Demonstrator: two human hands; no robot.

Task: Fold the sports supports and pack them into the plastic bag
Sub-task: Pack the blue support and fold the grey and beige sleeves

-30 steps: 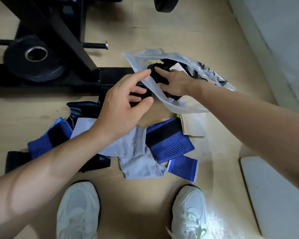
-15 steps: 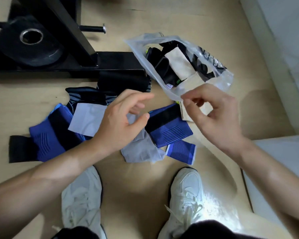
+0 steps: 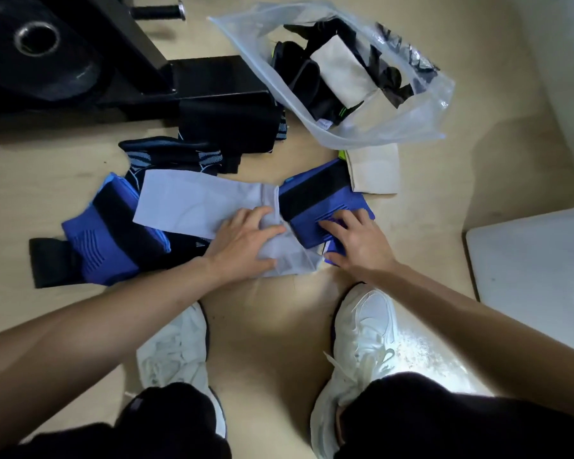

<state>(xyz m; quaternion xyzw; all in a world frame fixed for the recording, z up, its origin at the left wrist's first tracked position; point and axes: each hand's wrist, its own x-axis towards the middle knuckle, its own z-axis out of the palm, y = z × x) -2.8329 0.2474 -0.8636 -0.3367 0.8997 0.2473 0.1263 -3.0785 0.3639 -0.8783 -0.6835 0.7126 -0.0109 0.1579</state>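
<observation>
Head view. Clear plastic bag [image 3: 398, 127] at far right of light wooden floor [image 3: 444, 207], mouth open toward the pile; inside, folded black supports [image 3: 300, 82] and one beige folded support [image 3: 342, 72]. White flat board [image 3: 537, 270] at floor's right edge. Black steel gym frame [image 3: 212, 77] and black round weight plate [image 3: 37, 58] at far left corner. Mid-floor, loose pile of unpacked supports. Left hand [image 3: 246, 241] flat on grey fabric sleeve [image 3: 193, 207], released, grasping nothing. Right hand [image 3: 357, 241] spread on blue-and-black knit support [image 3: 315, 200], not clenched. Second beige support [image 3: 375, 173] touching bag's near side. White sneakers [image 3: 365, 326] at near edge.
</observation>
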